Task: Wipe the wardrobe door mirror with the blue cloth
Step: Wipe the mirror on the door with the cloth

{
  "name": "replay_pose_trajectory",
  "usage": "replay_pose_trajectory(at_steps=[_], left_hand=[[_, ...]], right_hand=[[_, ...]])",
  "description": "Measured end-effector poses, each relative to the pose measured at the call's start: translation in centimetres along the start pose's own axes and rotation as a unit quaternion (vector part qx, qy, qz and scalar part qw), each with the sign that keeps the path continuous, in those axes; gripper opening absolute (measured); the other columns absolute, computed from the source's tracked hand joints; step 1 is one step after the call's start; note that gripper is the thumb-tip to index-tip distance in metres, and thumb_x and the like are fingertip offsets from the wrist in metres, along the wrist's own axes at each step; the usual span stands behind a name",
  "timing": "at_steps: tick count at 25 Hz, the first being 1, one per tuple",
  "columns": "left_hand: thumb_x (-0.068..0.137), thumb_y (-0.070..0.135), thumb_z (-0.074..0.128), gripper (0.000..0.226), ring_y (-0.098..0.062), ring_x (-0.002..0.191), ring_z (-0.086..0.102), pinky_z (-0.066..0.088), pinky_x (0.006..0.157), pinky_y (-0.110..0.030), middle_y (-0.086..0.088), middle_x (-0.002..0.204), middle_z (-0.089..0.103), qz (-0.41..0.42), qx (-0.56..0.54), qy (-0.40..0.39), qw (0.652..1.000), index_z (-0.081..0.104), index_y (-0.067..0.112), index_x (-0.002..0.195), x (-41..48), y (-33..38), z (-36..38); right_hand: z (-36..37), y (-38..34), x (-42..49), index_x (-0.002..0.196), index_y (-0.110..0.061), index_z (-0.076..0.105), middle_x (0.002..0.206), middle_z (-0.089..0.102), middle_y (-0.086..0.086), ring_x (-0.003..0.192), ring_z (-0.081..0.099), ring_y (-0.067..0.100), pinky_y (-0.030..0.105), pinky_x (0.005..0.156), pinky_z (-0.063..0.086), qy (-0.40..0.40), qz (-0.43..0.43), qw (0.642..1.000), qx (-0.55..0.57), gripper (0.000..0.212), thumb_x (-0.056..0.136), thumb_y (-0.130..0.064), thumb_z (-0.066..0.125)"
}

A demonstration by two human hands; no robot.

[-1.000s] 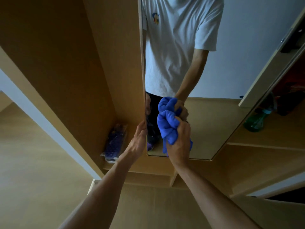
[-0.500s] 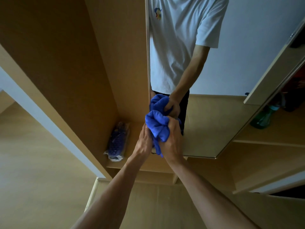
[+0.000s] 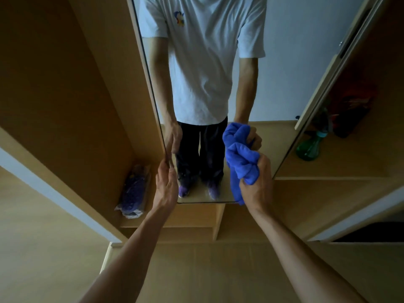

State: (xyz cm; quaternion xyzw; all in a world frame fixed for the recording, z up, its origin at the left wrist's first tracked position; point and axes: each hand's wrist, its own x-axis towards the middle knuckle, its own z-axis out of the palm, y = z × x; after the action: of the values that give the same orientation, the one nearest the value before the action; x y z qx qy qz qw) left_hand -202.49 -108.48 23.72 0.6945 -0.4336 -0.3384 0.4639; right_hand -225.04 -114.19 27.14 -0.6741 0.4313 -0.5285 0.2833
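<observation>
left hand reaches up, fingers pretty much straight along the left edge of the wardrobe door mirror, while the blue cloth, all bunched up and wrinkly, sits against the glass near the lower right corner with the right hand fisted tight around it

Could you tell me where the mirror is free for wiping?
The mirror is bare between the left hand at its left edge and the blue cloth; also above both. Crowded: lower right corner, under cloth and right hand.
</observation>
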Motion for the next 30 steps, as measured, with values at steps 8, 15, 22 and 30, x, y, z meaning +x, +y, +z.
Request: replay_pose_trajectory(at_steps=[8, 15, 22, 30], left_hand=[[0.096, 0.020, 0.056, 0.075, -0.026, 0.139, 0.038, 0.037, 0.096, -0.039, -0.002, 0.161, 0.028, -0.017, 0.035, 0.021, 0.999, 0.016, 0.041, 0.156, 0.1, -0.5, 0.7], [0.073, 0.024, 0.056, 0.095, -0.026, 0.140, 0.037, 0.040, 0.092, -0.038, -0.003, 0.159, 0.030, -0.035, 0.021, -0.005, 0.999, 0.014, 0.043, 0.155, -0.5, 0.2, 0.1], [0.074, 0.010, 0.052, 0.098, -0.026, 0.144, 0.035, 0.044, 0.108, -0.056, -0.001, 0.160, 0.030, -0.031, 0.031, -0.035, 0.998, 0.011, 0.043, 0.157, -0.9, 0.2, -0.8], [0.070, 0.012, 0.052, 0.083, -0.013, 0.131, 0.052, 0.048, 0.106, -0.041, 0.008, 0.145, 0.051, -0.024, -0.019, -0.080, 0.996, 0.031, 0.055, 0.138, 0.1, -1.7, -2.6]], right_hand=[[-6.7, 5.0, -1.1, 0.102, -0.030, 0.055, 0.085, 0.061, -0.018, 0.079, 0.062, 0.004, 0.035, 0.072, 0.057, 0.156, 0.070, 0.978, -0.118, 0.006, 0.097, -0.032, 0.053], [-7.7, 5.6, -2.0, 0.116, -0.017, 0.041, 0.097, 0.057, 0.000, 0.080, 0.062, 0.027, 0.031, 0.065, 0.041, 0.216, 0.096, 0.951, -0.200, 0.036, 0.088, -0.018, 0.064], [-3.0, 2.6, -1.7, 0.116, -0.013, 0.054, 0.103, 0.052, 0.005, 0.090, 0.054, 0.026, 0.039, 0.070, 0.052, 0.073, -0.100, 0.948, -0.292, 0.035, 0.083, -0.008, 0.063], [4.0, -0.2, -1.0, 0.132, -0.015, 0.058, 0.119, 0.059, 0.009, 0.098, 0.053, 0.029, 0.043, 0.084, 0.047, -0.006, -0.165, 0.917, -0.364, 0.049, 0.084, -0.024, 0.056]])
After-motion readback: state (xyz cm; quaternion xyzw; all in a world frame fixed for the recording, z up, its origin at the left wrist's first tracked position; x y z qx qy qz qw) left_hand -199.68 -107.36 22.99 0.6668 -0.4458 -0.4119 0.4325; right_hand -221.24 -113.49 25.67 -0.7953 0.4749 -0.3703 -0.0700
